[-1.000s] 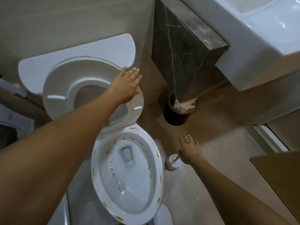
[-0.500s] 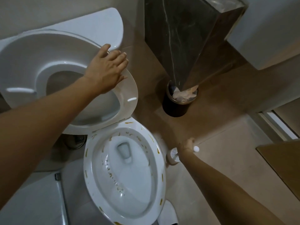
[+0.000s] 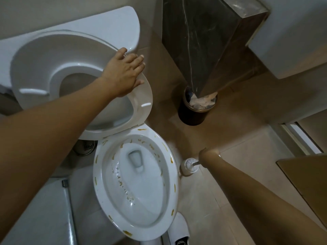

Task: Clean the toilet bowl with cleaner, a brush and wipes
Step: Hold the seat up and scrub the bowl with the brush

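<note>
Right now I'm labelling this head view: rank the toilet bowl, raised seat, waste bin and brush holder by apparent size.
1. toilet bowl and raised seat: too alike to rank, the seat partly hidden.
2. waste bin
3. brush holder

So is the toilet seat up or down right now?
Up. The seat is raised against the tank, the left hand on its edge, leaving the bowl uncovered.

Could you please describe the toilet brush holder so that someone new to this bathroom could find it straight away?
Start at the open toilet bowl in the middle of the floor. On the tiles just right of its rim stands the toilet brush holder, with the right hand on its metal handle. It is small, white and rounded, unlike the dark waste bin farther back.
</note>
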